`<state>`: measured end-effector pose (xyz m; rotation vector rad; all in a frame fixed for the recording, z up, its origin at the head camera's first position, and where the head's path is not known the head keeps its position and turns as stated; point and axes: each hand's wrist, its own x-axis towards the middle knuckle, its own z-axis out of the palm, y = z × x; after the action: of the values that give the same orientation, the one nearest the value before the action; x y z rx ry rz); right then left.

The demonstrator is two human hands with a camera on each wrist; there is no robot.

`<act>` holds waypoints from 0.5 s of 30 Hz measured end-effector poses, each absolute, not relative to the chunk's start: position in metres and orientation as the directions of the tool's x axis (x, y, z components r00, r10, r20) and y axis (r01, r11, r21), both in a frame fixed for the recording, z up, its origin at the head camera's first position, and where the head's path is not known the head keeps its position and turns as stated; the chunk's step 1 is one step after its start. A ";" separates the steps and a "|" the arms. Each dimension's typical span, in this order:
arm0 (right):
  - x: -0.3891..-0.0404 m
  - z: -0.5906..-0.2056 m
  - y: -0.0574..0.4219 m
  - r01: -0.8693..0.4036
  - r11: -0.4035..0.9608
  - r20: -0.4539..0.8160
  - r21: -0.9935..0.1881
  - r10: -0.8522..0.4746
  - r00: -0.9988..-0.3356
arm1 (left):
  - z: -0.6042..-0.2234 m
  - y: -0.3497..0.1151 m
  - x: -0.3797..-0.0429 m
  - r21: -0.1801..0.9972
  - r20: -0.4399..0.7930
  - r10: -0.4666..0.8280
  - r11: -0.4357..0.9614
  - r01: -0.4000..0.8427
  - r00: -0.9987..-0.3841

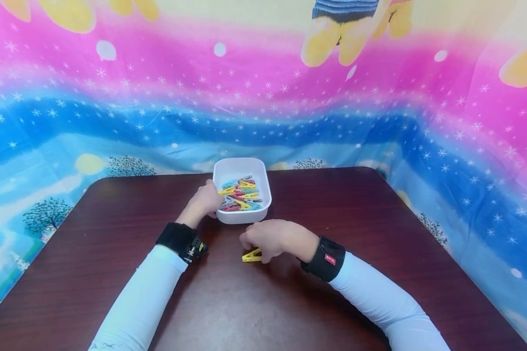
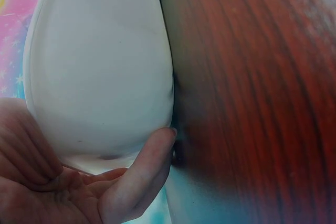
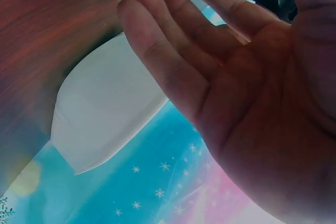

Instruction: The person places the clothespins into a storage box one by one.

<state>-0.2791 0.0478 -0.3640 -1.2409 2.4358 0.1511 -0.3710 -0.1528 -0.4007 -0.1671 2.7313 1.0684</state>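
Note:
At the far middle of the table, a white plastic bin [image 1: 265, 187] holds a pile of clothespins [image 1: 240, 195] in yellow, red, blue and grey. My left hand [image 1: 205, 199] grips the bin's left side. The left wrist view shows the thumb [image 2: 149, 169] along the bin's outer wall, the other fingers folded behind its end. A yellow clothespin [image 1: 251, 256] lies on the table in front of the bin. Directly over it is my right hand [image 1: 278, 239], thumb and index finger at the clothespin with a gap between them. In the right wrist view, the other fingers [image 3: 168, 69] extend loosely.
The dark reddish-brown wooden table [image 1: 334, 204] has rounded far corners. A colourful printed cloth [image 1: 263, 97] hangs right behind its back edge and along both sides. Black straps [image 1: 325, 258] circle both wrists, over white sleeves.

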 end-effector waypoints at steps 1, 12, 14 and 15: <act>-0.280 -0.364 0.048 -0.792 0.603 -0.400 -0.090 -0.750 -0.526 | -0.400 -0.153 -0.371 0.658 -0.229 -0.031 0.732 -0.178 -0.973; -0.286 -0.370 0.047 -0.813 0.574 -0.379 -0.096 -0.777 -0.503 | -0.399 -0.152 -0.369 0.649 -0.226 -0.036 0.739 -0.179 -0.973; -0.286 -0.370 0.047 -0.819 0.566 -0.369 -0.092 -0.784 -0.500 | -0.399 -0.152 -0.369 0.650 -0.227 -0.036 0.739 -0.178 -0.973; -0.286 -0.370 0.046 -0.824 0.560 -0.362 -0.089 -0.788 -0.497 | -0.399 -0.152 -0.369 0.650 -0.227 -0.037 0.739 -0.179 -0.973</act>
<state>-0.2860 0.0462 -0.3702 -1.3156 2.4360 0.1350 -0.3687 -0.1524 -0.3985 -0.1720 2.7407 1.0546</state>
